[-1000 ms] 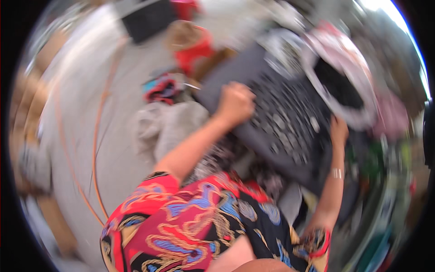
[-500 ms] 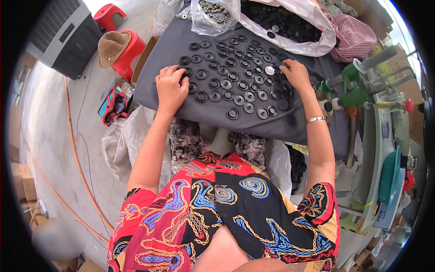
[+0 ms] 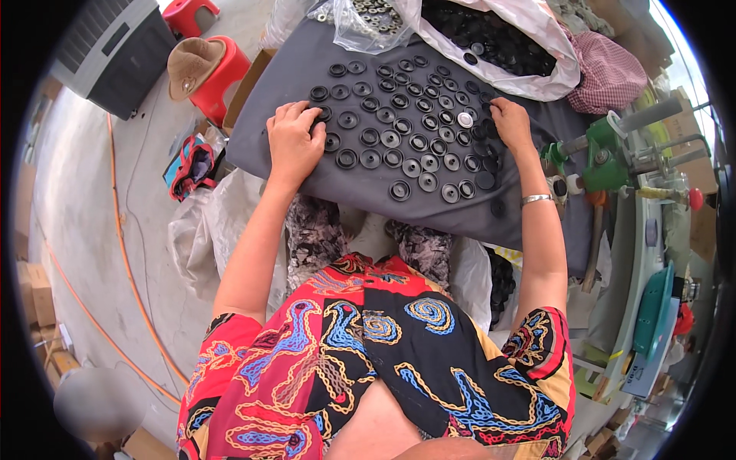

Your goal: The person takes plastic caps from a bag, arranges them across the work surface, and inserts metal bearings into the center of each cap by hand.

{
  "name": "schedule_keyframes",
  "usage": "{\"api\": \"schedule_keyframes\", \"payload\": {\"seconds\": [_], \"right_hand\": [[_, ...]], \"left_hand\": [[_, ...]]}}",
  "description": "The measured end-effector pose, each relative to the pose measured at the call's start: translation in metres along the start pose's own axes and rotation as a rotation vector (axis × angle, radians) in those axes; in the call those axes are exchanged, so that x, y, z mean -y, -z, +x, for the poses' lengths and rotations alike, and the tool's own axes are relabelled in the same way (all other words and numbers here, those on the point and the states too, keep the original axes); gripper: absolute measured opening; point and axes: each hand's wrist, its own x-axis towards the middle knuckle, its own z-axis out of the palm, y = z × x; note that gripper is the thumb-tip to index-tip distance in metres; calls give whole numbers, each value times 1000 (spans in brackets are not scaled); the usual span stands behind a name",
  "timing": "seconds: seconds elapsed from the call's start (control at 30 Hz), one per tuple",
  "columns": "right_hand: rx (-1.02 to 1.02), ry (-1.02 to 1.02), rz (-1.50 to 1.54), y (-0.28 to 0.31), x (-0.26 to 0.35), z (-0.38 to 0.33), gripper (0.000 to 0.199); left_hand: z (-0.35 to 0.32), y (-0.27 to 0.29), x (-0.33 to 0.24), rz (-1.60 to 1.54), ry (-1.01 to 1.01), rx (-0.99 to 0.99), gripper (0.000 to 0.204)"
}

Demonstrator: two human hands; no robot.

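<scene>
Many black round plastic parts, ring-shaped with a raised centre (image 3: 390, 139), lie spread over a dark grey cloth surface (image 3: 360, 192). One white round part (image 3: 464, 120) sits among them toward the right. At the left edge of the spread, my left hand (image 3: 295, 142) has its thumb and fingers closed at the rim of a black round part (image 3: 324, 114). My right hand (image 3: 512, 126) is at the right edge, its fingers curled together beside flat dark discs (image 3: 484, 180). Whatever lies under those fingertips is hidden.
Beyond the spread lie a white sack of black parts (image 3: 491, 38) and a clear bag of small metal-looking pieces (image 3: 372, 27). To the right stands a green clamp-like machine (image 3: 606, 153). A red stool (image 3: 222, 84) bearing a brown hat (image 3: 195, 65) is at the left.
The whole view has shifted slightly. My right hand has moved a little farther off, away from the white part. My left hand stays by the same black part.
</scene>
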Motion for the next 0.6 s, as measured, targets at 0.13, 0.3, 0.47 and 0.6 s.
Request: {"api": "schedule_keyframes", "payload": {"seconds": [0.13, 0.3, 0.47, 0.6], "right_hand": [[-3, -65, 70, -5, -13, 2, 25], [17, -227, -39, 9, 13, 8, 27], [29, -210, -123, 5, 29, 26, 39], [115, -248, -211, -6, 25, 34, 38]], "left_hand": [[1, -2, 1, -4, 5, 6, 24], [-1, 0, 0, 6, 17, 10, 25], [-2, -1, 1, 10, 16, 20, 25], [-2, -1, 2, -4, 22, 18, 25]]}}
